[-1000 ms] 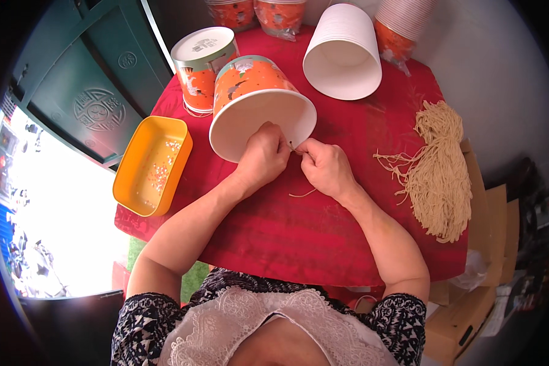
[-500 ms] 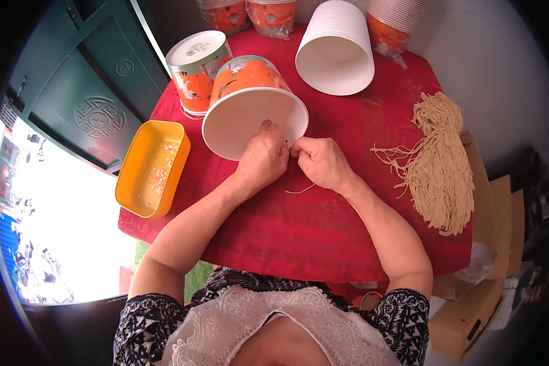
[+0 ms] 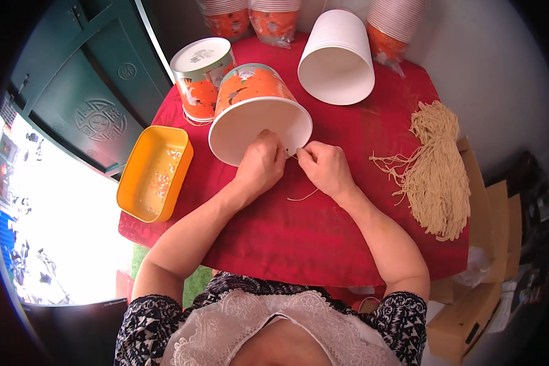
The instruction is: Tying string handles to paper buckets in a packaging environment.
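An orange printed paper bucket [image 3: 258,85] lies tilted on its side, its white open mouth facing me. My left hand [image 3: 262,160] reaches over the near rim with curled fingers inside the mouth; what they grip is hidden. Just right of it, my right hand [image 3: 326,165] pinches a beige string at the rim, beside a small dark hole. The string's loose tail [image 3: 304,196] hangs below that hand onto the red cloth. Behind the bucket on the left, a second printed bucket [image 3: 199,91] stands upside down, with string by its rim.
On the red tablecloth [image 3: 256,238] are a yellow tub [image 3: 128,183] with small pale bits, a stack of white buckets [image 3: 337,58] and a bundle of beige strings [image 3: 436,177]. Wrapped bucket stacks [image 3: 274,24] stand at the back. A cardboard box [image 3: 470,317] is at lower right.
My right hand has drawn slightly away from my left, and a short length of string now shows between its fingertips and the rim. The whole view has shifted a little.
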A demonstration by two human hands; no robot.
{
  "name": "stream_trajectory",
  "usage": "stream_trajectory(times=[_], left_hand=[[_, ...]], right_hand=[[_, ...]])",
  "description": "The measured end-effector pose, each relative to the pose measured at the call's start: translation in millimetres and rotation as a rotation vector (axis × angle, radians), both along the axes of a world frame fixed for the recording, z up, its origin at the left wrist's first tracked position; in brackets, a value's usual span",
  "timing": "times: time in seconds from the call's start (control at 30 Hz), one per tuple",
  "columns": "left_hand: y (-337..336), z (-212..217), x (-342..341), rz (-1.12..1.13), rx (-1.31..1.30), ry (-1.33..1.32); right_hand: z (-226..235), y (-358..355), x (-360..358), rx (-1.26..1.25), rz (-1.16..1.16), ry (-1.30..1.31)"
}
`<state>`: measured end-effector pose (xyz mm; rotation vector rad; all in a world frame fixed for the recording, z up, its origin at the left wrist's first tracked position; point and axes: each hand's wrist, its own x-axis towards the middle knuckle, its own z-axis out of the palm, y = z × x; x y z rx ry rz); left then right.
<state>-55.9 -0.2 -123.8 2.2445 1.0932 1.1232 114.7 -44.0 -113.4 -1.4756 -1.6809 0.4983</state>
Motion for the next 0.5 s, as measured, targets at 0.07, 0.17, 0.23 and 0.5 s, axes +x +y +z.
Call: stream_trajectory(times=[0.07,0.17,0.23,0.5], left_hand=[[-0.5,-0.4,-0.4,0.003,0.018,-0.025],[-2.9,-0.2,-1.8,-0.008,0.015,-0.021],[-4.6,4.8,-3.0,-0.073,0.015,-0.012],[-55.6,75.3,-14.6,-0.235,0.084,0.032]], right_hand=[[2.7,3.3,-1.4,-0.037,-0.025,-0.020],[3.2,7.4,-4.0,-0.042,-0.032,-0.051],[2.2,9.4,-4.9,-0.004,-0.013,-0.067],[45.1,11.5,8.3,0.298,-0.134,-0.298]])
